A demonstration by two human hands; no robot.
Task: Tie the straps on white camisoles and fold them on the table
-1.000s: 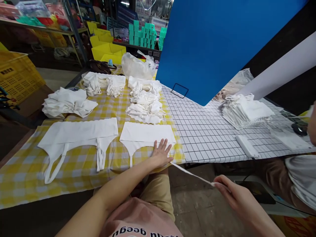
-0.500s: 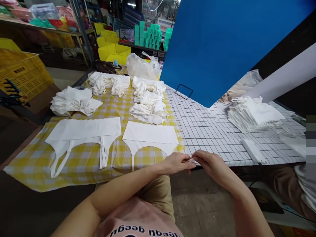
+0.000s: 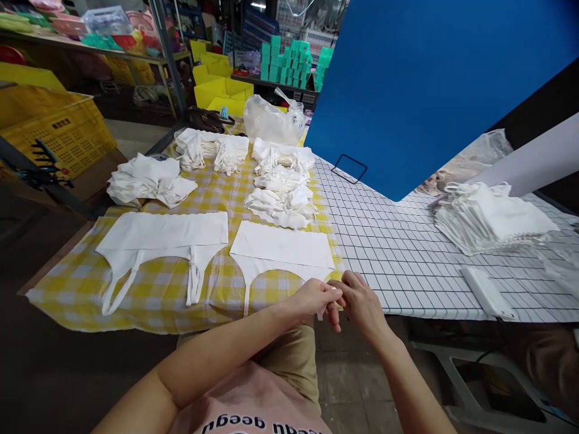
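Note:
A white strappy top (image 3: 283, 248) lies upside down at the table's front edge, one strap (image 3: 246, 295) hanging toward me. At its right corner my left hand (image 3: 316, 298) is closed in a pinch on the other white strap, of which only small bits show. My right hand (image 3: 360, 304) meets it fingertip to fingertip, closed on the same strap; the fingers hide most of it. To the left, a second white top (image 3: 163, 235) is spread flat with both straps looped toward me.
Stacks of white tops (image 3: 283, 199) and a loose white heap (image 3: 147, 181) sit farther back on the yellow checked cloth (image 3: 145, 301). A large blue board (image 3: 416, 90) overhangs the grid cloth (image 3: 384, 259). At right are a white stack (image 3: 493, 217) and a white box-like object (image 3: 486, 292).
My right hand has moved left and its fingers have curled in more. My left hand has shifted slightly left, with a bit of white now showing at its fingertips. The view has turned slightly.

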